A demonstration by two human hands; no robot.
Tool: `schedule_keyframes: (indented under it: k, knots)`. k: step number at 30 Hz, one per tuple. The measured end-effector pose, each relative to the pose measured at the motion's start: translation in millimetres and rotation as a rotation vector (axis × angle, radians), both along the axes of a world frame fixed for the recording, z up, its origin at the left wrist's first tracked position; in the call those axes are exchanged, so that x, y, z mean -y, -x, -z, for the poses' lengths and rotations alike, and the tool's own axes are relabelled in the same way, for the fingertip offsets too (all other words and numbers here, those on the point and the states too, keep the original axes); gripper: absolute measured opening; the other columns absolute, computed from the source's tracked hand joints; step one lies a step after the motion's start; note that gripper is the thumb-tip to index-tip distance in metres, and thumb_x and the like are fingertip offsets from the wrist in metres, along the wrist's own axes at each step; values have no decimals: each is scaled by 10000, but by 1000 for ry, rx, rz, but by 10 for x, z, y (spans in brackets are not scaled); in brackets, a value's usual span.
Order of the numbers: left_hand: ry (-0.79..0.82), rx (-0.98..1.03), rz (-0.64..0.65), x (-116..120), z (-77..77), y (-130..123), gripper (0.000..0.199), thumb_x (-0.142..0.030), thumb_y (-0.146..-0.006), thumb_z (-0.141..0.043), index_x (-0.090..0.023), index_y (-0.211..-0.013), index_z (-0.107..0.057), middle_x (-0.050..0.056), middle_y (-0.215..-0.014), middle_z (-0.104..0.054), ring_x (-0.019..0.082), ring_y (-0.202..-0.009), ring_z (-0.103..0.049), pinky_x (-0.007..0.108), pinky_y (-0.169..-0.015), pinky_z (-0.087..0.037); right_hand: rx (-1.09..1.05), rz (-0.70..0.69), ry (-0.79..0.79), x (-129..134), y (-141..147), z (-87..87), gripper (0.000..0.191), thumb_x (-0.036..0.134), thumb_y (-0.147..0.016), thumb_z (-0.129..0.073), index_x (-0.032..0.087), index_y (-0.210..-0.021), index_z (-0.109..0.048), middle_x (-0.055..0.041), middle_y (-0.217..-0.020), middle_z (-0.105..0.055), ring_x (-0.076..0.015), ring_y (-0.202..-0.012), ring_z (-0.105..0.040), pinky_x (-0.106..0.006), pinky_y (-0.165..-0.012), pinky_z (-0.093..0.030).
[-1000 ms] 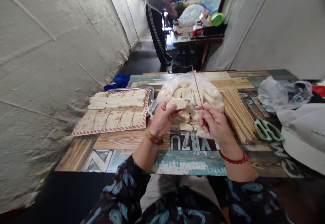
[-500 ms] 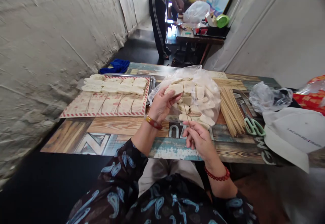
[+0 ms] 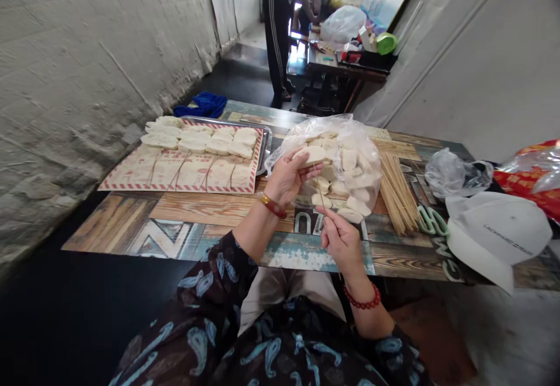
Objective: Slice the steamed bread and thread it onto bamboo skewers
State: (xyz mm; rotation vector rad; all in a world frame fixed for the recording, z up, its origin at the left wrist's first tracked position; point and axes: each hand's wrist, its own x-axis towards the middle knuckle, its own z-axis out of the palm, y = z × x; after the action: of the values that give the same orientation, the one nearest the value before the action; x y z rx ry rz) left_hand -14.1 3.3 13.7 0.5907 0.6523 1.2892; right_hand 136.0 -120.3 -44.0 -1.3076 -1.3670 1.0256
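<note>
My left hand holds a pale oval slice between thumb and fingers, over the clear plastic bag full of similar slices. My right hand pinches a thin wooden skewer, which points up with its tip at or near the lower edge of the slice; whether it has entered cannot be made out. On the left, rows of slices rest on printed paper over a metal tray, with thin sticks reaching toward me from them.
Loose skewers, green-handled scissors, a crumpled plastic bag and a white cap lie on the right. A blue cloth is at the back left. A person stands by a far table.
The slice in my left hand and the skewer in my right have come closer together. The camera view has shifted slightly.
</note>
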Motion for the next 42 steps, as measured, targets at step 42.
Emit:
schedule_keyframes:
  k: [42]
  knots:
    - [-23,-48,-11,-15,33,-12,280,-264,-767,-806,-148,-974,-658,81,-906,-789,208,-829,-775,300,-806,-622,29,18,-12,-42,15,31,464,381,-967,-510,84,-1248,-731,65,-440,-490,-101,-386,-442,-231,-444,-403]
